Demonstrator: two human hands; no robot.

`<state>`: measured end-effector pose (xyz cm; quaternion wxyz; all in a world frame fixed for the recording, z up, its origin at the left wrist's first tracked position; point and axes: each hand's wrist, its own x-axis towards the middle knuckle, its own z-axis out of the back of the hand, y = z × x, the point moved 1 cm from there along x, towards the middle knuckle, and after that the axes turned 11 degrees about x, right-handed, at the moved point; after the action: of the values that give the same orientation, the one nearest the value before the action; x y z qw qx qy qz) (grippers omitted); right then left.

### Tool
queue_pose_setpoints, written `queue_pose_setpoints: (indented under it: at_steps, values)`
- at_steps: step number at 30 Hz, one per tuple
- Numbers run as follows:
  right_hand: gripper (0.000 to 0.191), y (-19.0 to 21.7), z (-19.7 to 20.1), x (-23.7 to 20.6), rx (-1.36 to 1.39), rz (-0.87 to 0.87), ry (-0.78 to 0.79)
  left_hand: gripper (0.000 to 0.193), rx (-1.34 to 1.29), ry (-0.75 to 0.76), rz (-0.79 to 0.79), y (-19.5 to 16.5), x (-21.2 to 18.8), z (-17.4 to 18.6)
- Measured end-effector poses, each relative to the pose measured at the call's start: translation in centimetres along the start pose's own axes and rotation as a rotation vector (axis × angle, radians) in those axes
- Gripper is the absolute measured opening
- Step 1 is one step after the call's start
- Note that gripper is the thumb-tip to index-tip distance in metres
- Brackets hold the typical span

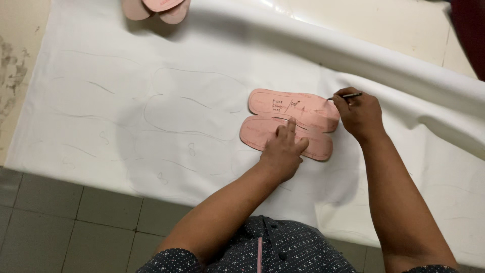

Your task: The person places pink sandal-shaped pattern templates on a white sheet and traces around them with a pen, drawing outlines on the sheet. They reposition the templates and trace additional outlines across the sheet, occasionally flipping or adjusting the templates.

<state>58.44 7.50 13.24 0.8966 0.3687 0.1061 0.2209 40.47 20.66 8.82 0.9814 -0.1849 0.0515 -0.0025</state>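
Note:
A pink paper pattern [303, 112] with two elongated sole-like lobes lies flat on a white sheet of material [151, 60] spread over the floor. My left hand [284, 150] presses down on the pattern's lower lobe with the fingers spread flat. At the pattern's right end, my right hand [359, 112] grips a dark pen [346, 96] whose tip sits at the upper lobe's edge. Several faint traced outlines of the same shape cover the white sheet to the left.
More pink pattern pieces [156, 8] lie at the sheet's top edge. The sheet's far side rises in a rolled fold [353, 48]. Grey floor tiles [76, 222] lie along the sheet's near edge, and a beige floor [15, 55] borders it at the left.

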Motion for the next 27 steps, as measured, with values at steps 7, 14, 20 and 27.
queue_pose_setpoints:
  at_steps: [7, 14, 20, 27]
  values:
    - [0.016, -3.6, 1.3, -7.0, -0.087, 0.062, -0.108, 0.063, 0.112, -0.020, -0.038, -0.3, 0.1, -0.1]
    - [0.018, -2.3, -1.6, -9.7, 0.079, 0.154, -0.154, 0.056, 0.069, 0.082, -0.029, -0.5, 0.6, 0.4]
    - [0.017, -3.0, 0.9, -13.0, 0.102, -0.101, -0.130, 0.045, 0.021, 0.376, 0.073, -0.2, 2.7, 3.0]
    - [0.010, -1.5, -1.1, -15.5, -0.114, 0.200, -0.094, 0.065, -0.180, 0.547, 0.186, 1.4, 6.1, 4.9]
